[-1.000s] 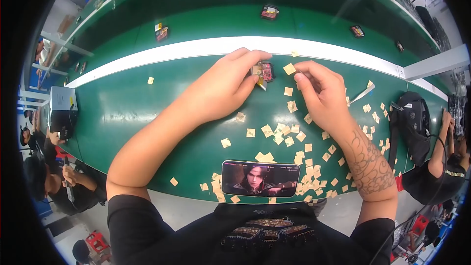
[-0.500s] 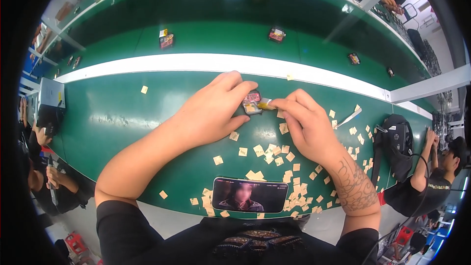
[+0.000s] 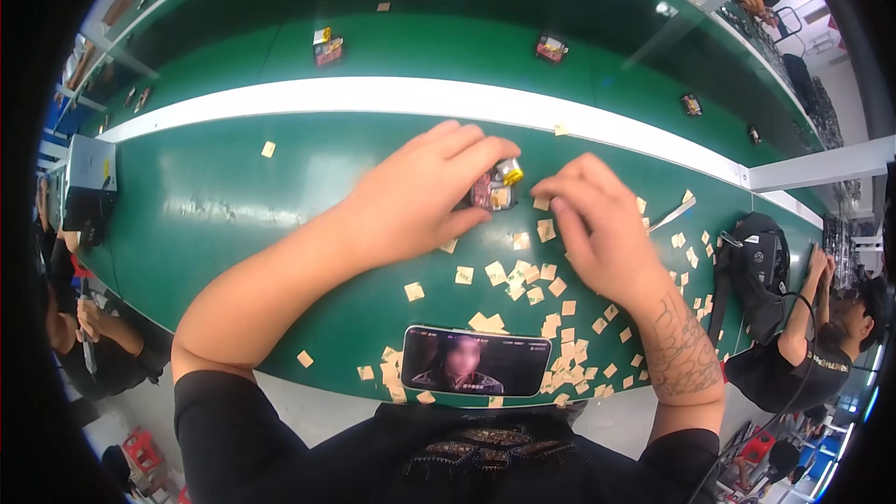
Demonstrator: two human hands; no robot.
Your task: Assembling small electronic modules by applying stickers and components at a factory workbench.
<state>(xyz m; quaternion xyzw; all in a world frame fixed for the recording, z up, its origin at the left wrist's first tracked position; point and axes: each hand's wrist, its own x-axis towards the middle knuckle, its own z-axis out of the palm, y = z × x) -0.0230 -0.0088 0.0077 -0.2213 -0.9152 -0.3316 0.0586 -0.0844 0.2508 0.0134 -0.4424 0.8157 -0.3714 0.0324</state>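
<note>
My left hand (image 3: 420, 187) is closed round the left side of a small electronic device with a dark case and a red circuit board (image 3: 482, 190). A silver and yellow part, like a small battery (image 3: 509, 171), stands tilted at the device's upper edge by my index finger. A pale square sticker (image 3: 501, 197) shows on the device's lower right. To its right, my right hand (image 3: 602, 229) hovers with curled fingers, thumb and fingertips slightly apart, and nothing visible between them. A loose paper square (image 3: 541, 204) lies just under those fingertips.
Many pale paper squares (image 3: 515, 282) are scattered over the green table (image 3: 233, 243). A phone (image 3: 476, 362) playing a video lies near the front edge. Tweezers (image 3: 672, 213) and a black bag (image 3: 758, 257) are at right. Similar devices (image 3: 551, 49) sit beyond the white rail (image 3: 411, 93).
My right hand has let go of the silver and yellow part and drawn back slightly. That part now stands up at the device's top. A paper square now shows below the device. The view has shifted.
</note>
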